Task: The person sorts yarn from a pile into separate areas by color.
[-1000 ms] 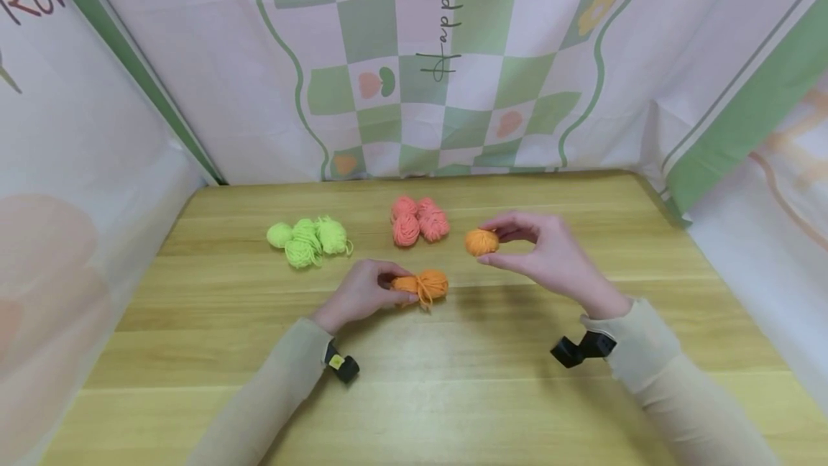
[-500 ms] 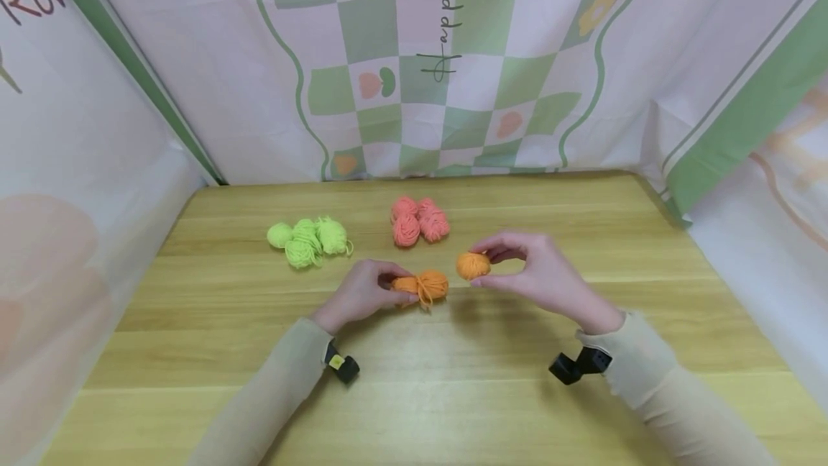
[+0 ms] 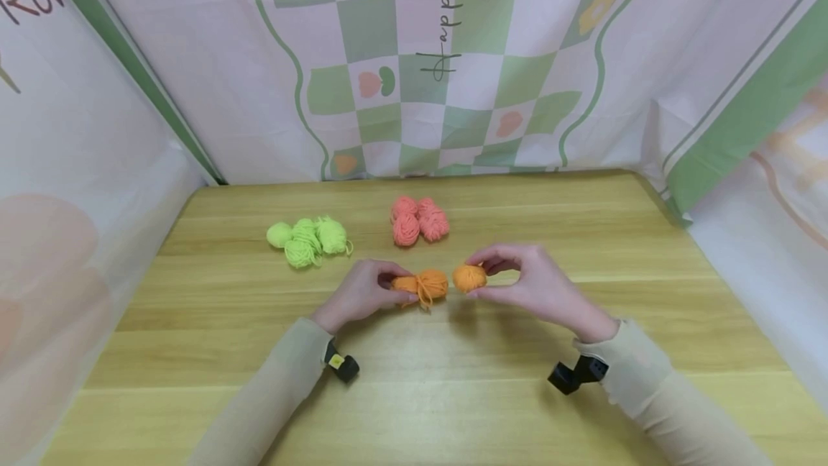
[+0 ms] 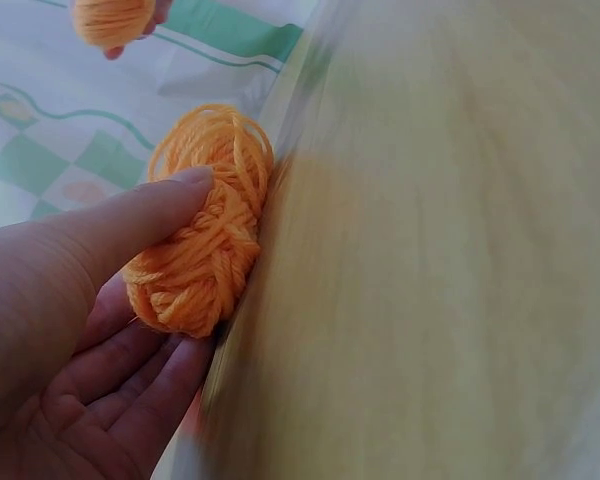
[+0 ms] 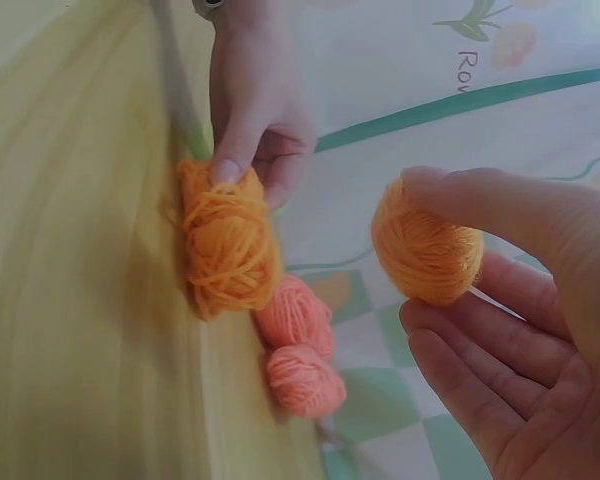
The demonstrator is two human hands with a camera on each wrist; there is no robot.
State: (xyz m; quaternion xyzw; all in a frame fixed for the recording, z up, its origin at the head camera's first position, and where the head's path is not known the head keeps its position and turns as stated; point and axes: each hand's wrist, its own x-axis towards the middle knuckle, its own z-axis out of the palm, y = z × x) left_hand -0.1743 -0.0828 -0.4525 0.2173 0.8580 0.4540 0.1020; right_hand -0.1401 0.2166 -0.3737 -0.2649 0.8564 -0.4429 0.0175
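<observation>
My left hand (image 3: 364,295) grips the left part of an orange yarn bundle (image 3: 432,285) on the table, its thumb across the strands in the left wrist view. A loose orange strand is tied round the bundle's middle. Just to the right, my right hand (image 3: 532,282) pinches a small round orange yarn ball (image 3: 468,277) between thumb and fingers. A shadow lies beneath the ball, and a narrow gap separates it from the bundle. The right wrist view shows the ball (image 5: 427,245) held apart from the bundle (image 5: 230,245).
Several lime-green yarn balls (image 3: 303,244) sit together at the back left of the wooden table (image 3: 427,394). Pink yarn balls (image 3: 419,221) are grouped at the back centre. A patterned white and green curtain (image 3: 420,92) stands behind the table's far edge.
My right hand has brought the small orange yarn ball toward me and slightly left, closer to the bundle. My left hand and the orange yarn bundle have stayed put.
</observation>
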